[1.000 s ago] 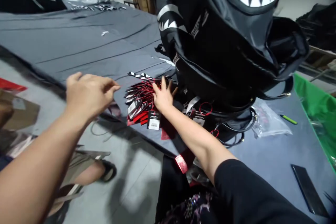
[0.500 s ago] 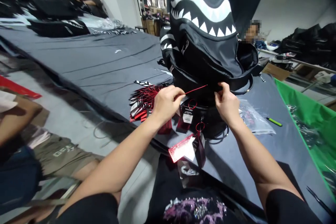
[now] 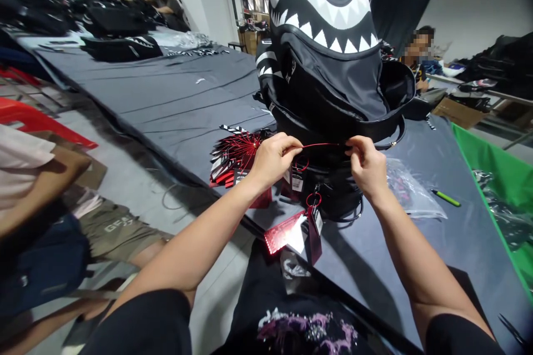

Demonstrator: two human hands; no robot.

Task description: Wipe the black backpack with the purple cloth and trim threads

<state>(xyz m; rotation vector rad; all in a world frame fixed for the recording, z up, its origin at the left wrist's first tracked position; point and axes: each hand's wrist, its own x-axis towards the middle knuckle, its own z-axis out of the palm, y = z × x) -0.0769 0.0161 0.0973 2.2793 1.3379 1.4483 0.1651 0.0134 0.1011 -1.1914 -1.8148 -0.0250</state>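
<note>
A thin red cord (image 3: 320, 145) runs straight and nearly level between my two hands, in front of the black backpacks. My left hand (image 3: 270, 162) is closed, pinching the cord's left end between thumb and fingertips. My right hand (image 3: 368, 165) is closed in a pinch at the cord's dark right end; the exact grip is hard to see. Behind them a black backpack (image 3: 333, 83) with a white shark-teeth print rests on other black bags. Below hang tags (image 3: 315, 230) on red loops. A bundle of tags with red cords (image 3: 233, 155) lies left of my left hand.
A shiny red packet (image 3: 283, 233) lies at the table edge. A clear plastic bag (image 3: 412, 188) and green pen (image 3: 445, 198) are on the right, beside a green-lined bin (image 3: 495, 177). A seated person (image 3: 37, 194) is close on the left. More black bags (image 3: 120, 47) lie farther back.
The red cord has gone from slanting upward to nearly level, and its right end now reaches my right fingertips. The view has turned slightly left.
</note>
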